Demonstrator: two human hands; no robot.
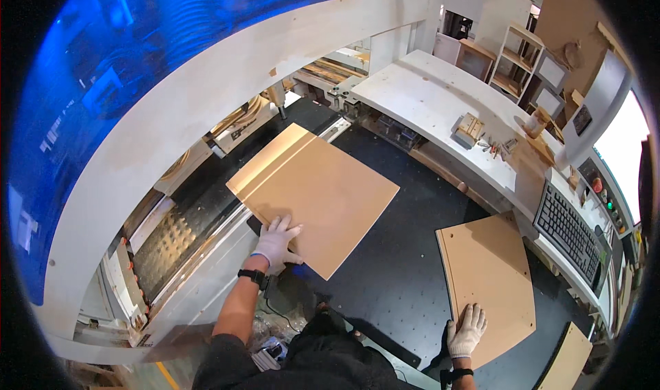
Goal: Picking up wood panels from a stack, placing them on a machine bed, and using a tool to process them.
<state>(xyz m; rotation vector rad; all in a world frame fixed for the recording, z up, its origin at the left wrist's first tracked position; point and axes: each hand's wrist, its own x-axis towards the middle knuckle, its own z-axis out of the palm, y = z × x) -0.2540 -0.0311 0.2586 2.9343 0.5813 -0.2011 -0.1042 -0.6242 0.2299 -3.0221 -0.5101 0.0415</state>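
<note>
Left hand (pixel 277 243), white-gloved, fingers spread on the near-left edge of a tan, square, grooved board (pixel 330 197) over a black, flat counter (pixel 405 266); whether that grip pinches, can't tell, underside hidden. Right hand (pixel 467 333), pale-gloved, grip laid open on a tan, drilled board (pixel 491 273), far corner near a white, curving counter (pixel 419 80). Advise even palm pressure, corners off the white machine frame (pixel 89 177); turning room: black surface between boards
</note>
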